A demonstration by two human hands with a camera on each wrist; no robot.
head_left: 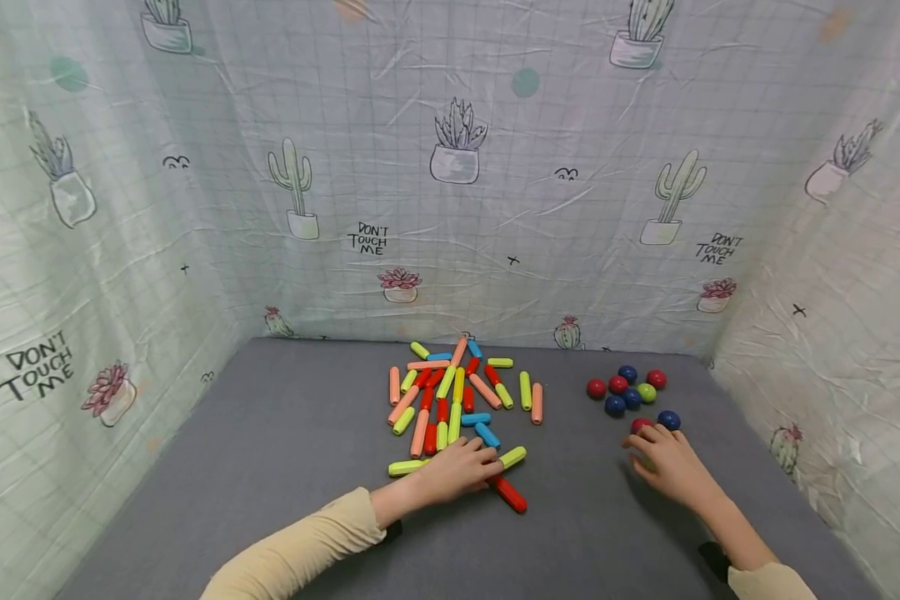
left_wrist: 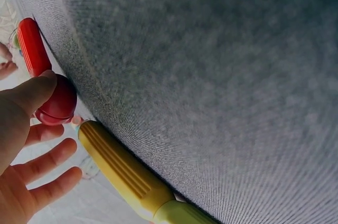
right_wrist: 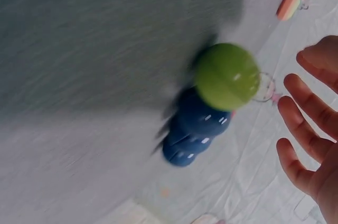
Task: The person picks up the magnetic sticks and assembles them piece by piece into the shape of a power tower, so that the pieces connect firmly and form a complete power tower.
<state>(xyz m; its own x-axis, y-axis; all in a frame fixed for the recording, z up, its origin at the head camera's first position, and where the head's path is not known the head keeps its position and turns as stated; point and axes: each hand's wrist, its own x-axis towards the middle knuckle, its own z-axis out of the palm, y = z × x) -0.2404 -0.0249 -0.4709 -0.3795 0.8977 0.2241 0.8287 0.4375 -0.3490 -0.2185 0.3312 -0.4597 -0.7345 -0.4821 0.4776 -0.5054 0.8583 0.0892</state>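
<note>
My left hand (head_left: 456, 468) is low over the near edge of the scattered sticks. In the left wrist view its thumb and hidden index finger pinch a red ball (left_wrist: 60, 100), while the other fingers are spread. A red ribbed stick (left_wrist: 33, 47) lies beyond the ball, and a yellow stick (left_wrist: 119, 166) lies closer to the camera. My right hand (head_left: 671, 468) hovers with loose, parted fingers just before a red ball (head_left: 640, 426) and a blue ball (head_left: 668, 419). The right wrist view shows a green ball (right_wrist: 227, 76) and several blue balls (right_wrist: 203, 113) apart from those fingers.
Several red, blue, orange and yellow-green sticks (head_left: 457, 414) lie in a loose heap at the table's middle. Red, blue and green balls (head_left: 632, 398) cluster at the right. A printed cloth (head_left: 457, 217) hangs round the back and sides of the grey table (head_left: 270, 450).
</note>
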